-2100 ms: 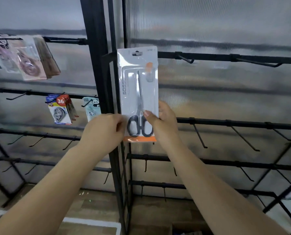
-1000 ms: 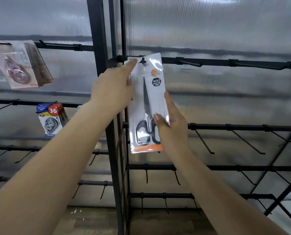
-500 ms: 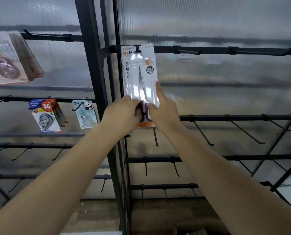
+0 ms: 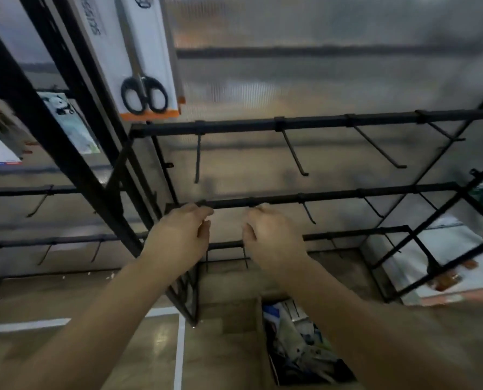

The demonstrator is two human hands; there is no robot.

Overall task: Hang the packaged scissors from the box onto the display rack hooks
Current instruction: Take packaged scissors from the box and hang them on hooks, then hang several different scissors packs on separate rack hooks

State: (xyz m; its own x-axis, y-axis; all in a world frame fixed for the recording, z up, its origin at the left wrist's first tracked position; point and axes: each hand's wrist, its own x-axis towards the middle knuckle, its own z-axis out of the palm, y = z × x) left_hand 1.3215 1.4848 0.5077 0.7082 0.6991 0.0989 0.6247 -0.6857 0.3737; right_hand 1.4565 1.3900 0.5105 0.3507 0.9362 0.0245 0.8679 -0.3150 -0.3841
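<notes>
The packaged scissors (image 4: 139,66) hung at the upper left of the display rack (image 4: 305,123), the card flat against the frosted panel with the black handles at the bottom; the hook holding it lay above the picture's edge and could not be seen. Hung that way, the pack faced outward so a shopper could read it. Down the card's left side ran grey lettering that seemed to read "SCISSORS", though it was blurred, and a round dark sticker at the top was cut off.

Both hands were lower, in front of the rack and well apart from the pack. The left hand (image 4: 178,237) and the right hand (image 4: 274,237) each had loosely curled fingers and no grip on anything. They appeared to be heading for the box (image 4: 299,342) on the floor below, which held more packets, probably the next ones to hang. Empty hooks (image 4: 293,153) on the bars beside the pack were free to take them.
</notes>
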